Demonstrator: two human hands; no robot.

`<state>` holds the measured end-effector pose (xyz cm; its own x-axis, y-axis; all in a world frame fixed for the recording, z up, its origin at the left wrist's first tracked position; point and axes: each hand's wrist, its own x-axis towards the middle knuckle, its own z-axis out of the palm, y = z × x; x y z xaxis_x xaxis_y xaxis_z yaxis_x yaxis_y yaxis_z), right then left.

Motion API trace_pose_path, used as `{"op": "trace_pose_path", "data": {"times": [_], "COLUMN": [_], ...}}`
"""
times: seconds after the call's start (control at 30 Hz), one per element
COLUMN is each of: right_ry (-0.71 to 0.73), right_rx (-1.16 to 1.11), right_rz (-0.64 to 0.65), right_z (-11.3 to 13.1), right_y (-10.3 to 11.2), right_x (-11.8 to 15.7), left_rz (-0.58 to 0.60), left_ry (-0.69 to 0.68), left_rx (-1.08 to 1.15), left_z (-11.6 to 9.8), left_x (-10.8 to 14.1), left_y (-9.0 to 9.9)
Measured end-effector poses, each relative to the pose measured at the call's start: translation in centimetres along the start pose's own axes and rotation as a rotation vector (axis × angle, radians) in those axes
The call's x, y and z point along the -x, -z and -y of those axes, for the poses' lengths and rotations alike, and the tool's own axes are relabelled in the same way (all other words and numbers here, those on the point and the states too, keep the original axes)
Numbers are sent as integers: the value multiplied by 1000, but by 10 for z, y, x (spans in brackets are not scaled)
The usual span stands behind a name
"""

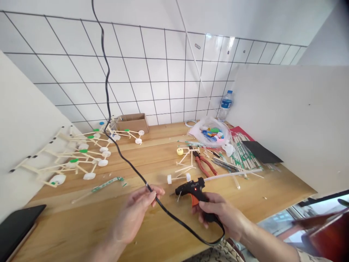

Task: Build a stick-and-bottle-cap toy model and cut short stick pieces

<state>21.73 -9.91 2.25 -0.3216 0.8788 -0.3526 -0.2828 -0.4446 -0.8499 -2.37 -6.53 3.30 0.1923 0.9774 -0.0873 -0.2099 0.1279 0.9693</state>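
Note:
My right hand (218, 211) is wrapped round the handle of a black hot glue gun (191, 188) with an orange trigger and a small red light. A translucent glue stick (231, 174) sticks out of its back, and its nozzle points left. In my left hand (136, 209) the gun's black power cord (131, 165) is pinched between thumb and fingers. The cord loops from the handle and rises past the wall. Just beyond the gun lie a stick frame (187, 160) with a yellow smiley ball (180, 151) and an axle with two white wheels (178, 178).
Several stick models (81, 151) with white wheels stand at the left. Red-handled pliers (204, 165), scissors (225, 164), wrapped sticks (244, 151) and a bag of coloured caps (211, 133) lie at the right. A cardboard box (133, 122) and water bottle (225, 105) stand behind; a black tablet-like object (19, 225) is near left.

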Motion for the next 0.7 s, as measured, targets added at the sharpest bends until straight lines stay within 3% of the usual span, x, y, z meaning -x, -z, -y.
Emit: {"op": "trace_pose_path", "data": {"times": [0.13,0.3,0.4,0.53,0.7], "right_ry": [-41,-147,-65,16,226], "right_rx": [225,730,1072,1440,1557], "right_rz": [-18,-100,-130,-132,-154], "right_z": [1,19,32,48,75], "right_y": [-4,-12,-15,-10,9], "right_x": [-4,-6,-4,-4,-29], "left_rz": [-51,-108,-112,-17,31], "left_ry": [91,221,291,319,186], "left_rx": [-62,-219,-398,-704,-1079], "left_z": [0,5,6,2,-14], "left_x": [9,13,15,15,11], "left_y": [0,6,8,8,-3]}}
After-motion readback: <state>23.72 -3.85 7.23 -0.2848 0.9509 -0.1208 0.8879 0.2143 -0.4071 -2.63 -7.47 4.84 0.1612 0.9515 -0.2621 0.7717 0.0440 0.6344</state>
